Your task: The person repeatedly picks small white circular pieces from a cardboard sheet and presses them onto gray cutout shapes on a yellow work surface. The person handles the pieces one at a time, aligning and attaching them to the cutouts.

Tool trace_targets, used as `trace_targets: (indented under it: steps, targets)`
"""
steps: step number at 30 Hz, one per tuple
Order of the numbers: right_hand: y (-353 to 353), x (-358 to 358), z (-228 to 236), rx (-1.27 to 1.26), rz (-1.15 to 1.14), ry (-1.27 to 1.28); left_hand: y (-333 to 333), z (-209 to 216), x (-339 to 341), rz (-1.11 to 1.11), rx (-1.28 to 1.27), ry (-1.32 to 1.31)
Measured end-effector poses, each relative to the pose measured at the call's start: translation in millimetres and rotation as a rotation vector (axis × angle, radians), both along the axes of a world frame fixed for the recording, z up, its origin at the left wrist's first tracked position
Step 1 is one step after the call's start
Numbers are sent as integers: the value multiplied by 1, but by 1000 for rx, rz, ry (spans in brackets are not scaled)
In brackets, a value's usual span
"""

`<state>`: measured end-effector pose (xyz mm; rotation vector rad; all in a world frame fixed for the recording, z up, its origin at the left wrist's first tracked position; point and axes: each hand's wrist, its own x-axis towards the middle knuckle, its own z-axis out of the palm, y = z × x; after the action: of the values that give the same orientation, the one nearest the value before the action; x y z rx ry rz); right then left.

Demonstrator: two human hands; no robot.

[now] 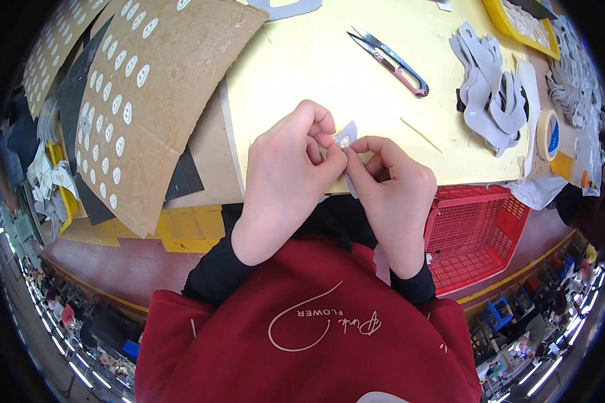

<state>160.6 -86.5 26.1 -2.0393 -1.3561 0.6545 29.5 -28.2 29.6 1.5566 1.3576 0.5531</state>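
Observation:
At the near edge of the yellow-covered table [286,74], a small light-grey cut piece [349,129] is pinched between my two hands. My left hand [289,161] is closed, its thumb tip against the piece and its curled fingers just above. From the other side, my right hand [400,181] grips it between thumb and forefinger. A tiny whitish spot shows on the piece between the fingertips; its kind is too small to tell. The fingers hide much of the piece, and its lower end shows below them.
Thread snips [393,62] lie beyond my hands, and a thin wooden stick [420,134] to the right. Grey cut pieces [494,101] are piled farther right, near a tape roll [548,134]. A brown board [138,101] with white ovals stands left. Below the table is a red crate [477,232].

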Motion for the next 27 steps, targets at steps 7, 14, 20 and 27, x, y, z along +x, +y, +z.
trace_targets:
  steps: [7, 14, 20, 27]
  targets:
    - [0, 0, 0, -1, 8, 13, 4, 3, 1, 0, -38, 3]
    - [2, 9, 0, -31, 51, 46, 20, -1, -12, -163, -11, -53]
    - [2, 15, -1, -51, 73, 128, 20, -5, -16, -186, 96, -97]
    - [-2, 12, -2, 21, 68, 110, 29, -1, -14, -253, 165, 15]
